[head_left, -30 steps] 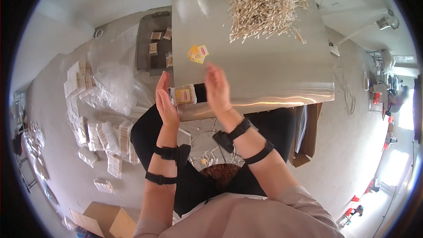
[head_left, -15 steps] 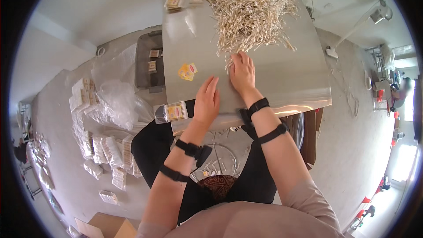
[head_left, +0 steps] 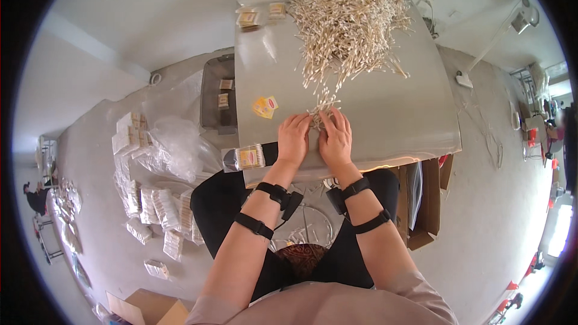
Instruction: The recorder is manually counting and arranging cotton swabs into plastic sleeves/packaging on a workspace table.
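Head: swabs (head_left: 325, 101) at mixed angles

Grey floor (head_left: 469, 222), pale wall (head_left: 129, 6), bright window (head_left: 561, 232)

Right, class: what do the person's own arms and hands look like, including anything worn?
The left hand and right hand are ungloved. Each forearm wears two black straps, with a dark box-shaped device on the inner side of the strap nearer the hand. A thin dark cable seems to run by the left device. The sleeves are short and pale greyish-beige.
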Demonstrator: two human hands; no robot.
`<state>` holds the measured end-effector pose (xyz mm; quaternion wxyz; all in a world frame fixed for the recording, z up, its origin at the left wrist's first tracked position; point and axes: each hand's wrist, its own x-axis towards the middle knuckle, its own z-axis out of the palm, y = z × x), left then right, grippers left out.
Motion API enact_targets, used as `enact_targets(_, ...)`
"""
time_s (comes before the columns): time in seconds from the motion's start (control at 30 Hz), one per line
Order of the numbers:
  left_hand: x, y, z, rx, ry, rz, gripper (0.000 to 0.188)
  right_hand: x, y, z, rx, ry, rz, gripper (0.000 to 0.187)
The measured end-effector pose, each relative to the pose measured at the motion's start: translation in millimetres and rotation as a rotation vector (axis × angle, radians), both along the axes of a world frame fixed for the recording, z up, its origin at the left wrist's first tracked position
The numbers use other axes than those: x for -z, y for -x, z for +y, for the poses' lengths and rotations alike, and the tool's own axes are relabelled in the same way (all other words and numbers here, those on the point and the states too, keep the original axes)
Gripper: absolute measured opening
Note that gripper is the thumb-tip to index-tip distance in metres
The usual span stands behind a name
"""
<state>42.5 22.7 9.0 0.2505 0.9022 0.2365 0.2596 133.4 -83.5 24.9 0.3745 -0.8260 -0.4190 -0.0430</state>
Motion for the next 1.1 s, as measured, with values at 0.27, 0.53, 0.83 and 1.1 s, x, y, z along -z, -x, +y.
enact_targets(0.27, 0, 9, 9, 0.036, -0.026, -0.012, 0.021, 2, -5, -11, -0.065, 0.006, -0.089, 0.024)
enact_targets(0.53, -2, 16, 9, -0.007, 0.058, -0.104, 0.023, 1, 2, -15, -0.087, -0.028, -0.118, 0.011)
enact_targets(0.83, -5, 26, 18, -0.007, 0.048, -0.042, 0.026, -7, 5, -18, -0.107, -0.055, -0.137, 0.006)
enact_targets(1.1, -8, 32, 9, -0.059, 0.079, -0.121, 0.014, -10, 18, -29, -0.301, 0.026, -0.179, 0.013)
